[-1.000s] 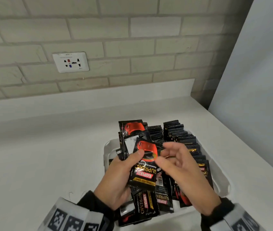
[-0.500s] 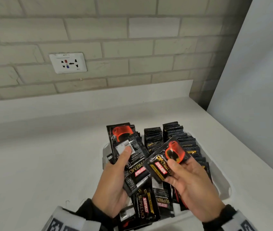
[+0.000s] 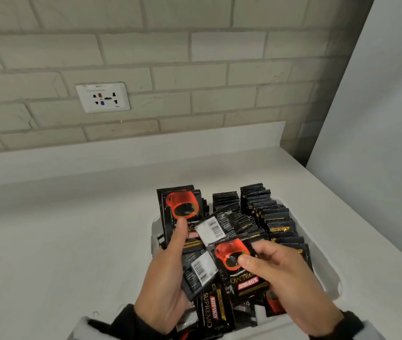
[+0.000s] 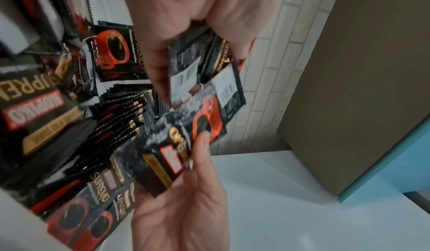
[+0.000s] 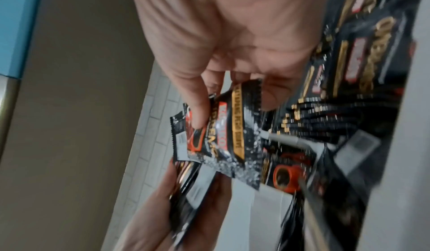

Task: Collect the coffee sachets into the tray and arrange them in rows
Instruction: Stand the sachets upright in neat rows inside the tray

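A white tray on the counter holds black Kopiko Supremo coffee sachets. Several stand on edge in rows at its back right, and loose sachets lie flat at its front. My left hand grips a fanned bundle of sachets above the tray, thumb pressed on the front one. My right hand pinches a single sachet, thumb on its red cup picture, right beside the bundle. The left wrist view shows the bundle. The right wrist view shows the single sachet.
The tray sits near the front of a white counter that runs left and back to a brick wall with a wall socket. A tall grey panel bounds the counter on the right.
Both hands held one sachet a second ago. My right hand then pulled it off to the right, and now holds it lower, next to the left hand's bundle.
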`<state>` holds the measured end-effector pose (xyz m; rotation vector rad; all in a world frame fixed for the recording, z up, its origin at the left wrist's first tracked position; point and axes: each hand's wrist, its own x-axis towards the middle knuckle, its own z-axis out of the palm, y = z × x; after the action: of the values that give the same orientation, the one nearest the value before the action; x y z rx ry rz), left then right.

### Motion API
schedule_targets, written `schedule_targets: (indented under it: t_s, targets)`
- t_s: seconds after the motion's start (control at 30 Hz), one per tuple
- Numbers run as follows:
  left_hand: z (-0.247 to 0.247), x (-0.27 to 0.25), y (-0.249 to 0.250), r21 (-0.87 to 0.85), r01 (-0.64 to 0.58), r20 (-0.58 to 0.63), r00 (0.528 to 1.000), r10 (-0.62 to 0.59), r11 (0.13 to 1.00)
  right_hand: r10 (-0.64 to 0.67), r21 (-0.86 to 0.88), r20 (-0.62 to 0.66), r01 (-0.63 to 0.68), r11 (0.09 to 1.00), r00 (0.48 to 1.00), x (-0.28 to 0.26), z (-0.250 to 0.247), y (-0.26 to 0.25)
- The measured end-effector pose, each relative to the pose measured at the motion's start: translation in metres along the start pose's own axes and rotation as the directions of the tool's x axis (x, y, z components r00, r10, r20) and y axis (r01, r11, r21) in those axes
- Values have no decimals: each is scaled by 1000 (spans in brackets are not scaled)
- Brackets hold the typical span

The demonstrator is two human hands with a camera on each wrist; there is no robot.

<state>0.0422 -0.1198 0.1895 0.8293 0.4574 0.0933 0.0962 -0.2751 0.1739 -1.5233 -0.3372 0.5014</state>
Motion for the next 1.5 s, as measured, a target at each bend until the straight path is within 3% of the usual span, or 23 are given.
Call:
schedule_targets:
  t_s: [0.07,0.1,0.13,0.2,0.27,0.3,0.37,0.47,0.6,0.73,0.9,1.0,1.03,1.07,1.1,1.13,1.17,1.2,1.23,1.33,1.5]
  targets:
    - [-5,-1,5,-2,42,21,999,-42,999,-191,-214,-85,170,962,978,0,-11,-1]
    - [-6,-2,6,13,72,50,996,-73,997,-343,-345,-105,290,893,933,0,-17,-4]
    - [-8,-3,7,29,102,73,992,-104,994,-493,-461,-82,405,789,866,0,-24,-8]
    - [-8,-5,6,38,163,97,981,-166,986,-715,-677,105,577,458,691,1,-36,-13]
    - [-3,-8,6,58,199,128,970,-205,978,-782,-785,298,607,126,548,6,-45,-20]
    - [0,-9,6,81,206,157,963,-217,975,-787,-803,357,596,18,503,8,-48,-22]
    - [3,-9,5,133,199,166,961,-220,971,-779,-805,433,583,-107,454,11,-51,-26]
    - [6,-9,6,131,191,107,973,-206,973,-765,-793,484,583,-178,425,13,-52,-27]
    - [4,-8,6,69,203,93,974,-209,977,-729,-798,514,563,-213,453,11,-54,-26]
    - [-3,-7,2,173,194,121,969,-216,966,-697,-797,532,563,-219,481,10,-57,-25]
    - [-3,-8,0,319,75,172,976,-135,945,-661,-777,574,578,-252,484,12,-59,-27]
    - [-3,-6,-4,358,2,175,982,-69,934,-644,-774,573,592,-223,507,17,-61,-28]
    - [-2,-6,-4,345,-14,163,986,-45,938,-659,-796,531,580,-173,533,19,-63,-29]
    - [-2,-5,-5,332,-36,146,989,-14,943,-685,-832,436,551,-60,584,21,-65,-31]
    - [-3,-4,-6,325,-60,127,992,20,944,-700,-849,279,510,140,658,22,-68,-32]
    - [-4,-2,-7,318,-85,108,993,53,944,-668,-782,86,465,415,740,22,-70,-33]
    - [-5,0,-8,312,-110,81,993,89,944,-561,-577,-95,414,704,823,22,-70,-35]
    - [-6,2,-8,309,-134,49,991,125,941,-408,-306,-189,341,889,893,23,-72,-34]
    - [-7,2,-8,300,-155,21,988,156,941,-287,-82,-200,276,958,937,23,-72,-32]
    - [-6,2,-9,261,-194,-20,978,207,946,-86,230,-128,113,967,988,22,-65,-23]
    - [-2,2,-15,212,-226,-40,970,239,951,-58,285,-44,69,956,997,19,-40,-17]
